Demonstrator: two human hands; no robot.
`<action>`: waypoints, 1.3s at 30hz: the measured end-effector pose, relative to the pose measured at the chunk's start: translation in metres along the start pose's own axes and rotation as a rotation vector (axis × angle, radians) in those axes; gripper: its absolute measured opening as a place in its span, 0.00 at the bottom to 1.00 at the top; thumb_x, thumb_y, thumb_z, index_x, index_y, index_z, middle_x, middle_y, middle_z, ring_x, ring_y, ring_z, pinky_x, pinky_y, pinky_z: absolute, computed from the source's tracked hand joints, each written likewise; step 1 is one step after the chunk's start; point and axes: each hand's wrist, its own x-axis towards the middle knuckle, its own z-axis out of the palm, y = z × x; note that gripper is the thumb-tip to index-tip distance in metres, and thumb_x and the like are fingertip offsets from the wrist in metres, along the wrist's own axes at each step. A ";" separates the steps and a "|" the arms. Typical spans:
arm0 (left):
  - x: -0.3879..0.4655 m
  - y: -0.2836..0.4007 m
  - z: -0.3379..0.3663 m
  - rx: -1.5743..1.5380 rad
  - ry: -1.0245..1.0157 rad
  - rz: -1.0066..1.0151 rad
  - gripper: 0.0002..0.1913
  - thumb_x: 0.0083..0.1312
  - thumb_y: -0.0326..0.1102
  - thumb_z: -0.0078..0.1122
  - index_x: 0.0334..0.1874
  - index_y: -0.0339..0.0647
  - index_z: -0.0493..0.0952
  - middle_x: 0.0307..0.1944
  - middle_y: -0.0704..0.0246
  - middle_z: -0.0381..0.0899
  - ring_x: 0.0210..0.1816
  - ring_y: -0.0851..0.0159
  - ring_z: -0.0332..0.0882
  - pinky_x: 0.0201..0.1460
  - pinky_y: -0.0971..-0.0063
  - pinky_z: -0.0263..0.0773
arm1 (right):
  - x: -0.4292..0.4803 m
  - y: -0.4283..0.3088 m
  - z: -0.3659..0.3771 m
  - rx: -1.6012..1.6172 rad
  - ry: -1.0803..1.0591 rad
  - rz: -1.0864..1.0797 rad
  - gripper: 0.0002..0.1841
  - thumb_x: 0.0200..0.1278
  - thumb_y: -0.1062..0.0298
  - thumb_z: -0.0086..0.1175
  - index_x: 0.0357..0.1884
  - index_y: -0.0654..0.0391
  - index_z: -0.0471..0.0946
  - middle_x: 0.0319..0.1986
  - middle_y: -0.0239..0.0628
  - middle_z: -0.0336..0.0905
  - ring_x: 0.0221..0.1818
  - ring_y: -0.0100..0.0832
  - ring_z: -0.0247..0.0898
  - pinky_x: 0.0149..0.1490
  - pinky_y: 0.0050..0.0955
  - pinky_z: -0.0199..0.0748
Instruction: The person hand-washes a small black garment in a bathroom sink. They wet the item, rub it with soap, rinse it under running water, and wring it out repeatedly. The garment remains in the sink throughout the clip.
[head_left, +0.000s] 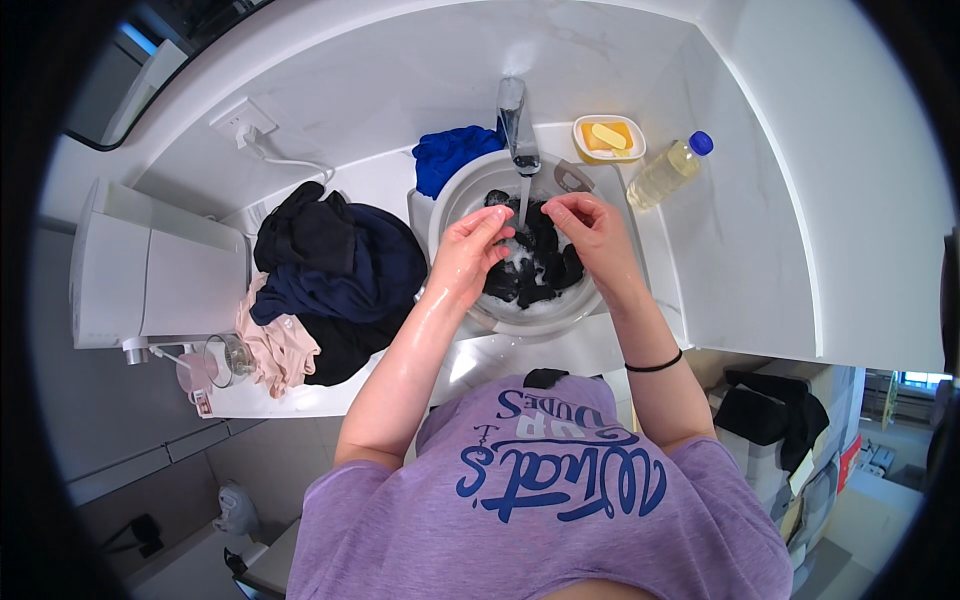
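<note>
A grey plastic washbasin (491, 324) stands in the sink under a chrome faucet (513, 112). Water (524, 199) runs from the spout into it, between my hands. Wet black cloth items (551, 259) lie in the basin amid soapy foam. My left hand (476, 244) hovers over the basin's left half, thumb and fingertips drawn together, other fingers curled. Opposite it, my right hand (592, 232) has its thumb and fingers pinched near the stream. Both are wet, apart from each other, and nothing shows in either.
Left of the basin lie dark clothes (337, 262) and a pale pink garment (281, 337), beside a glass (229, 360) and white appliance (172, 277). Blue cloth (454, 154) sits behind the basin. A soap dish (609, 139) and a bottle of yellowish liquid (664, 176) stand right.
</note>
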 end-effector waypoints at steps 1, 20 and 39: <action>0.000 0.000 0.000 0.051 0.012 0.023 0.11 0.72 0.40 0.61 0.49 0.42 0.81 0.48 0.72 0.81 0.46 0.72 0.79 0.44 0.76 0.74 | -0.001 0.000 -0.001 0.015 -0.004 -0.014 0.11 0.65 0.65 0.63 0.39 0.64 0.84 0.29 0.26 0.79 0.30 0.17 0.69 0.39 0.18 0.68; 0.015 0.025 -0.050 0.660 0.222 0.235 0.21 0.74 0.47 0.55 0.61 0.42 0.77 0.47 0.70 0.80 0.49 0.72 0.78 0.45 0.77 0.73 | -0.254 0.026 -0.198 -0.919 -0.217 0.800 0.31 0.54 0.53 0.69 0.55 0.66 0.80 0.46 0.51 0.83 0.52 0.45 0.78 0.58 0.37 0.73; 0.097 -0.081 -0.078 1.884 -0.002 0.185 0.22 0.58 0.37 0.61 0.58 0.52 0.80 0.65 0.54 0.68 0.65 0.50 0.67 0.64 0.58 0.68 | 0.041 0.160 0.036 -1.322 -0.337 -0.145 0.36 0.58 0.57 0.64 0.70 0.45 0.66 0.62 0.58 0.64 0.64 0.60 0.61 0.60 0.50 0.72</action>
